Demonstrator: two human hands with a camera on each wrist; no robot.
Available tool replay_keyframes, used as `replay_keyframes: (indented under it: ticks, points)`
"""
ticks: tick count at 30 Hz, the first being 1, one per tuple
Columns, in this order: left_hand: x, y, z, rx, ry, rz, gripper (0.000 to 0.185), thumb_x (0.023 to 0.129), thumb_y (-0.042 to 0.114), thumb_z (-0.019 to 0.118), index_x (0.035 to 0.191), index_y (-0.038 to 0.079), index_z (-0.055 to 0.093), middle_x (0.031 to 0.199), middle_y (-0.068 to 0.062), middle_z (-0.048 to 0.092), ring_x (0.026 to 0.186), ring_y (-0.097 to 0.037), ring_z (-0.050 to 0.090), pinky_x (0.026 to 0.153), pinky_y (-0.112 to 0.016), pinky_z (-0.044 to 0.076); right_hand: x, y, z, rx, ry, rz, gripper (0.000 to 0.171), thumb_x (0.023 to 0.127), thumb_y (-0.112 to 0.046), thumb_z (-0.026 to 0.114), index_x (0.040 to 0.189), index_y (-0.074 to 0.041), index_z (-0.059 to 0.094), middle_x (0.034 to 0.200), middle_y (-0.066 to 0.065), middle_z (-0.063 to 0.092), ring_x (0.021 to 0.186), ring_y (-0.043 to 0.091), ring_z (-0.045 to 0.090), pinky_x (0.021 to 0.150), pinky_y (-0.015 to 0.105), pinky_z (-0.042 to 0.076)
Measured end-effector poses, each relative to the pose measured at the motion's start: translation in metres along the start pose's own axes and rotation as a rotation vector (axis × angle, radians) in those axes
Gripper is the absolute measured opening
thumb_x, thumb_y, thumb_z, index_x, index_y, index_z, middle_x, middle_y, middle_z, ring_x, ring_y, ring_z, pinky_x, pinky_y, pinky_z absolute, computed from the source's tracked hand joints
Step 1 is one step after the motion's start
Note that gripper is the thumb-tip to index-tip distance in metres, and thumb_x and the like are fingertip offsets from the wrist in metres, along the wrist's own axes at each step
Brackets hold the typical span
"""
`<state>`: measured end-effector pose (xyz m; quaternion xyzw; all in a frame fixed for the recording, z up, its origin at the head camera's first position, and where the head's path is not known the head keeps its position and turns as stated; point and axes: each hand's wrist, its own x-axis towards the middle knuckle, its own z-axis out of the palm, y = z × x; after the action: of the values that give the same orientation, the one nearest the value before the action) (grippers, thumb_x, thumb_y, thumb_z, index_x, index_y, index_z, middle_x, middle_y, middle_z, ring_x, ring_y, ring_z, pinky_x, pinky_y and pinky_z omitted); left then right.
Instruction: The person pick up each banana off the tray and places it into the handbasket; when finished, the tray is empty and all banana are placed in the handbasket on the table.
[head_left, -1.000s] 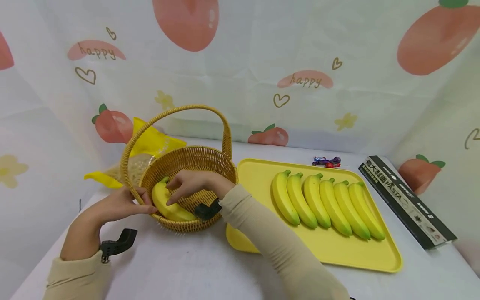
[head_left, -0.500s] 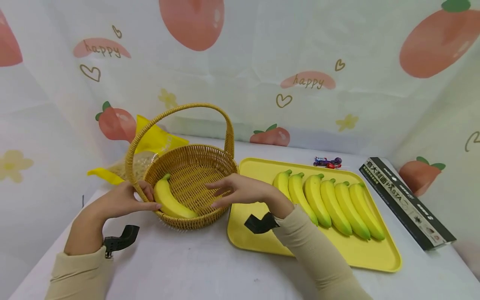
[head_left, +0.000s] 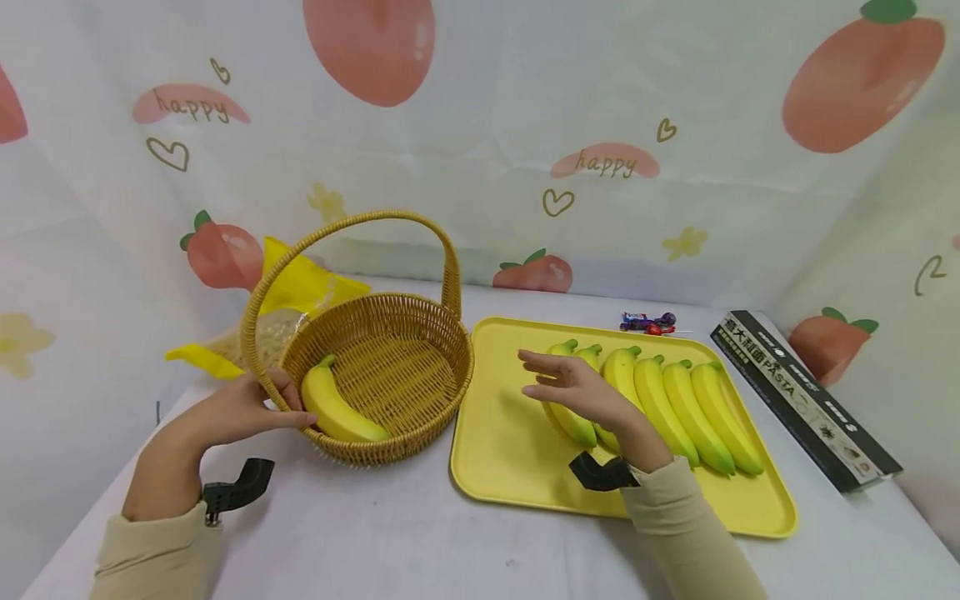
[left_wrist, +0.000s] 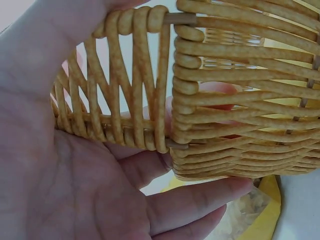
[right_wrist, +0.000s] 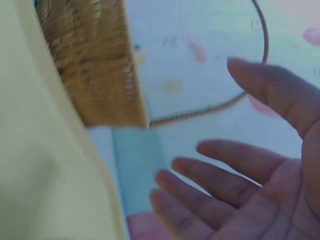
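Note:
A round wicker basket [head_left: 408, 379] with a tall arched handle stands left of centre, one banana [head_left: 337, 410] lying along its near left inside wall. My left hand [head_left: 243, 408] holds the basket where the handle meets the left rim. In the left wrist view, the woven handle base [left_wrist: 115, 85] passes between thumb and fingers. Over the yellow tray [head_left: 498, 454], my right hand [head_left: 581, 393] hovers with fingers spread and nothing in it. Several bananas [head_left: 663, 408] lie side by side on that tray, the leftmost ones partly hidden by this hand. The right wrist view shows its bare palm [right_wrist: 280, 200].
Behind the basket lies a clear-and-yellow bag [head_left: 307, 279]. A black pasta box [head_left: 802, 400] rests right of the tray, and small wrapped candies [head_left: 648, 323] sit beyond its far edge. A printed cloth [head_left: 480, 125] hangs at the back.
My right hand has left the banana in the basket and moved right, out over the tray toward the row of bananas. My left hand keeps its hold on the basket.

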<state>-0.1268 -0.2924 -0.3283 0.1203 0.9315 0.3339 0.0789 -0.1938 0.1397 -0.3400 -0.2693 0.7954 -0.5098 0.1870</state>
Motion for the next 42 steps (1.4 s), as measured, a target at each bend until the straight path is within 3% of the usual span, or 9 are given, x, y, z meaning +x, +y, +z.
replay_keyframes:
  ticks: [5, 11, 20, 29, 42]
  points:
    - [0.000, 0.000, 0.002, -0.011, 0.000, 0.010, 0.021, 0.080, 0.031, 0.073, 0.077, 0.012, 0.063, 0.078, 0.001, 0.059, 0.080, -0.006, 0.050, 0.067, -0.023, 0.041, -0.006, 0.018, -0.006, -0.073, 0.170, 0.081, 0.065, 0.092, -0.026, 0.059, 0.145, -0.003, 0.029, 0.152, 0.018, 0.026, 0.139, 0.037, 0.024, 0.111, 0.049, 0.023]
    - [0.000, 0.001, 0.001, -0.011, 0.002, 0.011, 0.020, 0.080, 0.030, 0.072, 0.077, 0.012, 0.062, 0.078, 0.001, 0.059, 0.079, -0.005, 0.050, 0.067, -0.022, 0.041, -0.008, 0.031, -0.007, -0.097, 0.248, 0.158, 0.070, 0.091, -0.027, 0.060, 0.147, -0.003, 0.024, 0.154, 0.016, 0.019, 0.141, 0.037, 0.018, 0.111, 0.049, 0.021]
    - [-0.001, -0.003, 0.001, -0.026, 0.001, 0.006, 0.021, 0.080, 0.029, 0.072, 0.078, 0.011, 0.062, 0.078, 0.001, 0.060, 0.079, -0.005, 0.050, 0.067, -0.022, 0.042, -0.006, 0.041, -0.004, -0.167, 0.272, 0.156, 0.074, 0.090, -0.027, 0.061, 0.146, 0.002, 0.021, 0.153, 0.021, 0.016, 0.142, 0.036, 0.014, 0.111, 0.049, 0.020]
    - [-0.003, -0.005, 0.002, -0.005, 0.008, -0.001, 0.021, 0.079, 0.031, 0.073, 0.077, 0.013, 0.062, 0.077, 0.003, 0.061, 0.078, -0.005, 0.051, 0.066, -0.022, 0.042, 0.000, 0.044, 0.003, -0.171, 0.228, 0.156, 0.078, 0.090, -0.026, 0.061, 0.147, 0.002, 0.016, 0.155, 0.019, 0.012, 0.143, 0.034, 0.010, 0.112, 0.049, 0.018]
    - [0.001, -0.002, 0.001, 0.011, -0.011, -0.022, 0.023, 0.080, 0.033, 0.072, 0.079, 0.012, 0.061, 0.078, 0.001, 0.061, 0.079, -0.006, 0.050, 0.067, -0.024, 0.041, 0.002, 0.050, 0.014, -0.197, 0.235, 0.140, 0.070, 0.086, 0.004, 0.058, 0.145, 0.005, 0.020, 0.155, 0.022, 0.005, 0.143, 0.037, 0.006, 0.111, 0.050, 0.021]
